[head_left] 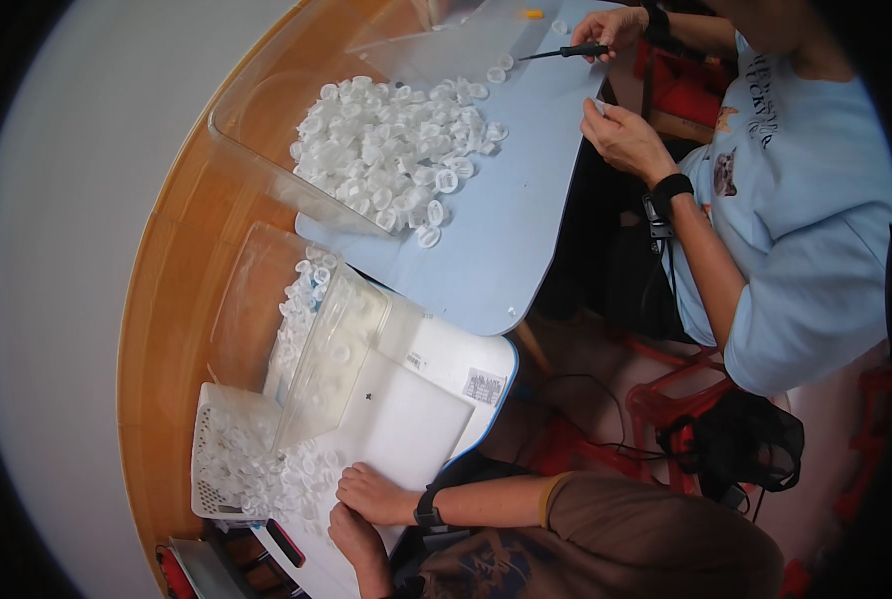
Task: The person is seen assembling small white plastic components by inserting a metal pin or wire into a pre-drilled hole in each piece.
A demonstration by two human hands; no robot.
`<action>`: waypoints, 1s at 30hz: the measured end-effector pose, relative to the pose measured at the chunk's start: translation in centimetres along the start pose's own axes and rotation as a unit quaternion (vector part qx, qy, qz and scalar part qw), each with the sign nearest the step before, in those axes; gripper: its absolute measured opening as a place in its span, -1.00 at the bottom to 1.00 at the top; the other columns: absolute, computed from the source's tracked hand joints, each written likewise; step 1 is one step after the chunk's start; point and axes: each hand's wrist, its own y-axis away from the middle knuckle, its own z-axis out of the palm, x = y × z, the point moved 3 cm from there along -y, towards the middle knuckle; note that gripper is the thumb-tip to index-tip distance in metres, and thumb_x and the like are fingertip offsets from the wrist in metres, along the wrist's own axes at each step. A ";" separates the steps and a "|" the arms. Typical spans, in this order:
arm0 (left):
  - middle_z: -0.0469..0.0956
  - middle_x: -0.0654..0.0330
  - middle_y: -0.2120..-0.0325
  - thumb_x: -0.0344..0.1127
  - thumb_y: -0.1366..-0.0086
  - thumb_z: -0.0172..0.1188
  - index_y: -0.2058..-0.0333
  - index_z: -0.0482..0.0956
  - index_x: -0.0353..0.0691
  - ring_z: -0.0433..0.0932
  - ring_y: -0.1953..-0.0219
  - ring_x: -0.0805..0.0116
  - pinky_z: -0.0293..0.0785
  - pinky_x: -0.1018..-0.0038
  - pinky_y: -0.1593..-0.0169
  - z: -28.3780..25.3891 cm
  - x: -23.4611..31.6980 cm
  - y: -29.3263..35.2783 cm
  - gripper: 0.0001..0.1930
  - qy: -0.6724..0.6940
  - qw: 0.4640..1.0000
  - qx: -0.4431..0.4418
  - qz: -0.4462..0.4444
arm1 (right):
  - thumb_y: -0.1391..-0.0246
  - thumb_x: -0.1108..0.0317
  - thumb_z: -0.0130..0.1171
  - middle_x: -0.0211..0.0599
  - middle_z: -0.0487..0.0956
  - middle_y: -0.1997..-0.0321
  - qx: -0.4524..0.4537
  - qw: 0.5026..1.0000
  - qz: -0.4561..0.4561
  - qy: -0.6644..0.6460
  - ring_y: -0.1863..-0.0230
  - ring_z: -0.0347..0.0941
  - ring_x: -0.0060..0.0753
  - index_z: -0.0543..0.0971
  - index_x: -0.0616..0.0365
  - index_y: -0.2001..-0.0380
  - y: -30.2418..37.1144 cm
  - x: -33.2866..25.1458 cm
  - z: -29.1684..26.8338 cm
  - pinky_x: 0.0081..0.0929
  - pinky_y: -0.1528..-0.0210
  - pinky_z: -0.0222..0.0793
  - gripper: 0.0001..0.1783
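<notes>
At the lower middle, my right hand (374, 494) and my left hand (358, 546) are close together over the near end of the white table (444, 349). The fingers of both hands are curled in; whatever they hold is too small or hidden to make out. Next to the fingertips lies a loose heap of small white translucent plastic caps (306, 479). The heap runs left to a white perforated basket (202, 489) filled with similar pieces. A dark band circles my right wrist.
Beyond the heap stand a clear plastic bin (256, 250) with more caps and a white flat sheet (416, 399). A black-and-red flat object (286, 544) lies near the basket. At the far right, a co-worker (805, 220) holds a black-handled screwdriver-like tool (581, 49) beside another cap pile (376, 150).
</notes>
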 end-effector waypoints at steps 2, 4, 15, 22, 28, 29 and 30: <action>0.48 -0.03 0.54 -0.45 -0.19 0.02 0.47 0.42 -0.31 0.47 0.48 -0.09 0.32 0.10 0.44 0.1 -0.3 0.0 -0.92 0.007 1.000 -0.004 0.017 | 0.17 0.39 0.05 -0.31 0.41 0.46 -0.001 1.000 0.002 0.004 0.26 0.30 -0.26 0.43 0.12 0.58 0.0 -0.1 -0.1 -0.39 0.10 0.16 -0.94; 0.49 -0.02 0.54 -0.44 -0.19 0.03 0.44 0.43 -0.31 0.47 0.47 -0.09 0.32 0.10 0.42 0.2 -0.6 0.0 -0.93 0.018 0.999 0.002 0.029 | 0.17 0.40 0.06 -0.32 0.40 0.46 -0.002 1.000 0.004 0.008 0.26 0.29 -0.27 0.43 0.12 0.58 0.0 -0.1 -0.2 -0.39 0.09 0.16 -0.95; 0.50 0.02 0.52 -0.46 -0.17 0.08 0.36 0.51 -0.28 0.47 0.45 -0.01 0.33 0.18 0.41 -0.9 -1.5 -0.4 -0.93 0.038 0.994 -0.023 0.100 | 0.24 0.41 0.14 -0.31 0.42 0.45 0.004 1.000 -0.004 0.003 0.26 0.31 -0.24 0.44 0.12 0.57 0.1 -0.3 -0.1 -0.36 0.09 0.16 -0.90; 0.47 0.06 0.47 -0.54 -0.10 0.13 0.38 0.50 -0.29 0.45 0.44 0.07 0.33 0.23 0.41 -1.6 -2.8 -0.6 -0.92 0.137 0.990 -0.016 0.028 | 0.26 0.42 0.19 -0.30 0.45 0.37 -0.054 0.997 0.053 0.009 0.18 0.35 -0.22 0.47 0.15 0.46 -0.6 -0.2 0.0 -0.32 0.04 0.19 -0.80; 0.45 0.07 0.44 -0.59 -0.09 0.12 0.37 0.49 -0.33 0.44 0.46 0.17 0.36 0.37 0.41 -2.0 -3.7 0.7 -0.90 0.189 0.982 0.009 0.015 | 0.23 0.41 0.19 -0.25 0.50 0.32 -0.005 0.998 0.055 -0.023 0.16 0.38 -0.18 0.47 0.14 0.37 -0.6 -0.4 -0.7 -0.28 0.01 0.20 -0.75; 0.45 0.08 0.44 -0.58 -0.10 0.13 0.37 0.48 -0.33 0.43 0.48 0.22 0.36 0.41 0.42 -2.2 -3.8 1.2 -0.90 0.205 0.979 0.003 0.013 | 0.19 0.39 0.21 -0.25 0.51 0.29 -0.015 0.997 0.071 -0.027 0.15 0.39 -0.17 0.48 0.14 0.33 -0.4 -0.4 -0.7 -0.26 -0.01 0.21 -0.74; 0.45 0.08 0.44 -0.58 -0.10 0.13 0.37 0.48 -0.33 0.43 0.48 0.22 0.36 0.41 0.42 -2.4 -3.8 1.6 -0.90 0.205 0.979 0.002 0.010 | 0.15 0.37 0.22 -0.26 0.51 0.26 -0.025 0.995 0.087 -0.032 0.13 0.40 -0.16 0.48 0.14 0.29 -0.4 -0.5 -0.7 -0.24 -0.04 0.22 -0.72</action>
